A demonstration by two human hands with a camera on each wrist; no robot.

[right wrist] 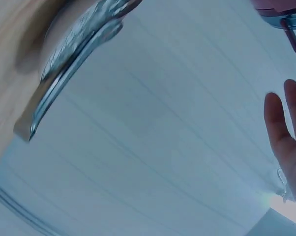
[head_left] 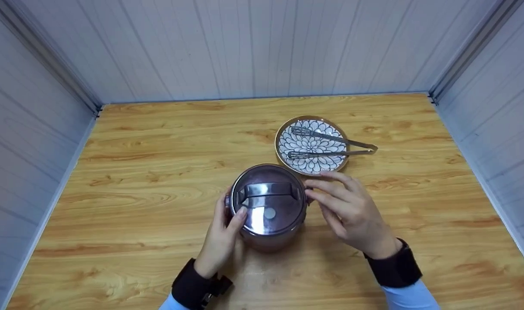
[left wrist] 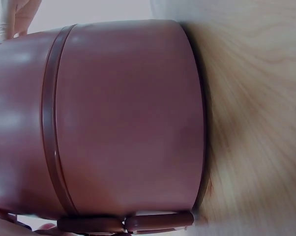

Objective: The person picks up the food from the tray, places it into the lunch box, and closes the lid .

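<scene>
A dark reddish-purple lidded food container (head_left: 272, 241) stands upright on the table, with a raised handle (head_left: 268, 189) across its glossy lid. My left hand (head_left: 219, 243) grips its left side, the thumb over the lid's rim. In the left wrist view the container's wall (left wrist: 128, 118) fills the middle, and a strip of dark catch or hinge pieces (left wrist: 158, 221) runs along its lower edge. At the container's right side is my right hand (head_left: 352, 211), its fingertips right by a small clasp there. Straight, spread fingers (right wrist: 276, 123) show in the right wrist view, holding nothing.
Behind the container, to the right, sits a round plate (head_left: 313, 167) with a petal pattern and brown rim. Metal tongs (head_left: 331, 153) lie across it, their joined end past the right rim. Panelled walls (head_left: 253, 51) enclose the wooden table (head_left: 158, 172) at back and sides.
</scene>
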